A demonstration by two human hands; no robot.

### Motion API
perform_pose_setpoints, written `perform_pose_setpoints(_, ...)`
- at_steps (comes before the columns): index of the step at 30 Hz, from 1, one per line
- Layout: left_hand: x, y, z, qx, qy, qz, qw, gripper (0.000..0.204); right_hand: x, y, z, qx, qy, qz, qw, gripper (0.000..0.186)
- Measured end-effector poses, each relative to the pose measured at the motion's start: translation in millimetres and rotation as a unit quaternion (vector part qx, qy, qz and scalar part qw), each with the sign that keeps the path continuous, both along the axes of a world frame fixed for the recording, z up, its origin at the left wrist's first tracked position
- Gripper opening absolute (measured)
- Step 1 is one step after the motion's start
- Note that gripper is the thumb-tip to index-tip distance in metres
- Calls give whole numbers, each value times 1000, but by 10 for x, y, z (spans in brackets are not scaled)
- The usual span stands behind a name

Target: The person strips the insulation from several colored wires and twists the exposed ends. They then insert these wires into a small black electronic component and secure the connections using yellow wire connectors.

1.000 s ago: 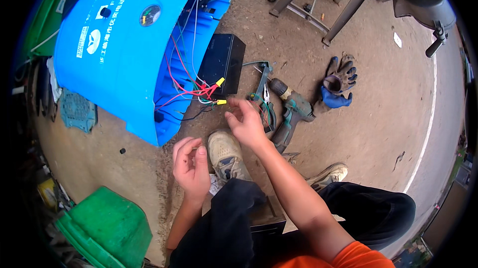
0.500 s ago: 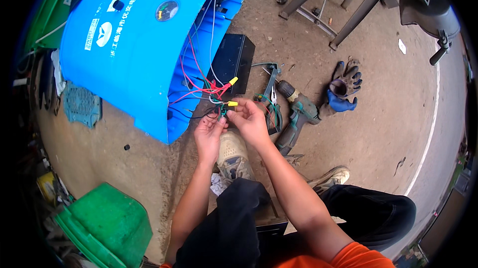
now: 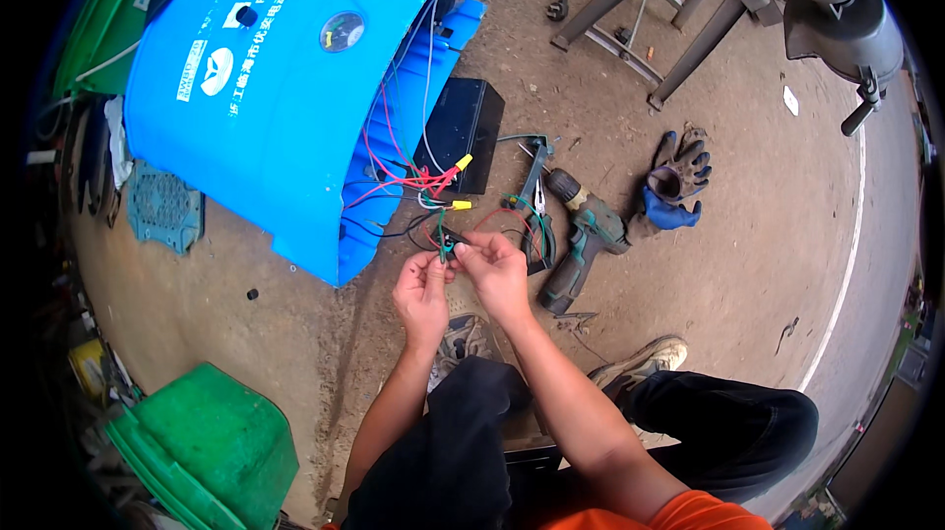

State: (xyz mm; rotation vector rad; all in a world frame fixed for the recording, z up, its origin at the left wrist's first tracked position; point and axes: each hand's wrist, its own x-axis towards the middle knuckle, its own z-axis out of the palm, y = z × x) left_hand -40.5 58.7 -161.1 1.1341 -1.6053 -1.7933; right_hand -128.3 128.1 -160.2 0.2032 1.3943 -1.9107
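Observation:
A large blue plastic housing (image 3: 285,151) lies on its side, its open edge facing right. Red, white, black and green wires run out of it, some joined under yellow wire caps (image 3: 462,205). Just below these, my left hand (image 3: 423,296) pinches a green wire (image 3: 441,227) close to its end. My right hand (image 3: 497,276) grips a small black part (image 3: 455,240) with thumb and fingertips, right beside the left fingertips. Its exact kind is too small to make out. A black rectangular box like a battery (image 3: 474,117) stands against the housing's opening.
To the right lie a cordless drill (image 3: 594,228), pliers (image 3: 539,199) with thin wires around them, and work gloves (image 3: 677,181). Metal stool legs (image 3: 679,23) stand at the upper right. A green plastic tub (image 3: 212,436) sits at lower left, a teal plastic grate (image 3: 164,207) by the housing.
Both hands have come down and slightly toward me, away from the yellow caps, drawing the green wire and black part along. The view has shifted slightly; my shoe has pulled back.

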Motion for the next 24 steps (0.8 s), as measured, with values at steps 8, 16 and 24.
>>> perform_pose_setpoints(8, 64, -160, 23, 33, -35, -94, 994, 16, -21, 49, 37, -4, -7, -3, 1000, 21)
perform_pose_setpoints(16, 39, -328, 279, -6, -119, -156, 981, 13, -4, 81, -13, 10, 19, 1, 1000, 20)
perform_pose_setpoints(24, -43, -264, 330, -2, -88, -75, 993, 9, -3, 61, 94, 4, 15, 6, 1000, 19)
